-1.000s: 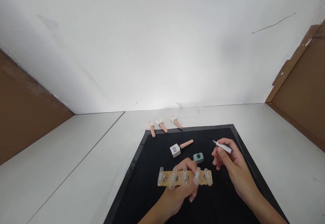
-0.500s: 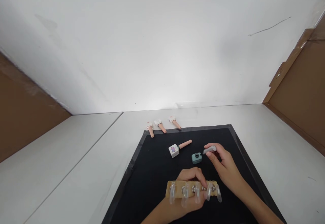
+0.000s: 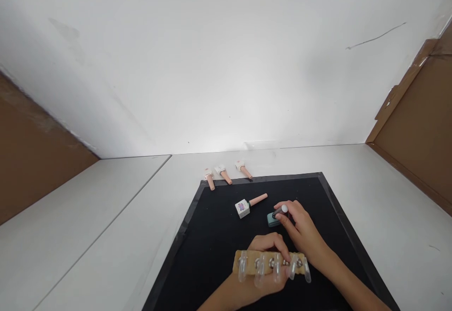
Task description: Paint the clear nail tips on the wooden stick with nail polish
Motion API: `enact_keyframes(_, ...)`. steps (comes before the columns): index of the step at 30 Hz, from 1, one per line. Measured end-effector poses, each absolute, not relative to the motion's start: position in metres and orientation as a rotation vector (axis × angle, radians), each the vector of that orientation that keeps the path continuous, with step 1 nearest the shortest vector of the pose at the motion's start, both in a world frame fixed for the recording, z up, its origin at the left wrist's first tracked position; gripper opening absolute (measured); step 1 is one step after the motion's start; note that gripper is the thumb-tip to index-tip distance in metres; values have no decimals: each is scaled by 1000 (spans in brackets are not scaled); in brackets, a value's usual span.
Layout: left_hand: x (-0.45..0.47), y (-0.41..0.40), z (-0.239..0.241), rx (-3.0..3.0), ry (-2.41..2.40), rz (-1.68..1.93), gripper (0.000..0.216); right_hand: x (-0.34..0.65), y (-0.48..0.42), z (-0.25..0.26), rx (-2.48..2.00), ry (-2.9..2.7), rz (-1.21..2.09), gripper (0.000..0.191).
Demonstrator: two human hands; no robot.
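Note:
My left hand (image 3: 263,285) grips a tan strip (image 3: 249,264) that carries several clear false nail tips (image 3: 260,271), set side by side on small metal studs. Between thumb and fingers, my right hand (image 3: 298,224) pinches the grey cap (image 3: 281,211) of a nail polish bottle. The cap sits at the neck of the small teal bottle (image 3: 272,220), which stands on the black mat; its brush is out of sight. To the left of the teal bottle lies a white nail polish bottle (image 3: 243,208) with a pink cap and a purple flower label.
Three more white bottles with pink caps, among them one (image 3: 223,173) in the middle, lie along the far left edge of the black mat (image 3: 212,235). A white wall rises behind the white table (image 3: 113,217). Brown cardboard panels (image 3: 416,113) flank both sides.
My right hand has moved left and brought the grey cap from beside the teal bottle onto its neck. My left hand and the strip have shifted slightly right.

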State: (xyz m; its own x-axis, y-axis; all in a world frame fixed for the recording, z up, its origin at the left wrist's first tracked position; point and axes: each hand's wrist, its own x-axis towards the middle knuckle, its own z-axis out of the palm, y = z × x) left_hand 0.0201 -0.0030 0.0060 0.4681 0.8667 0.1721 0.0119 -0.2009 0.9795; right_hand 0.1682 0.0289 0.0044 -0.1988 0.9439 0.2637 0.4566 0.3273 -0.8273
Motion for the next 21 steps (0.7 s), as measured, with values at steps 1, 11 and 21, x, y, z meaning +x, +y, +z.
enact_keyframes(1, 21, -3, 7, 1576, 778, 936, 13, 168, 30, 3, -1247, -1812, 778, 13)
enact_keyframes(11, 18, -2, 0, 1554, 782, 900, 13, 165, 33, -2, -1267, -1838, 778, 11)
enact_keyframes(21, 22, -3, 4, 1525, 752, 906, 13, 168, 33, -3, -1288, -1761, 785, 13)
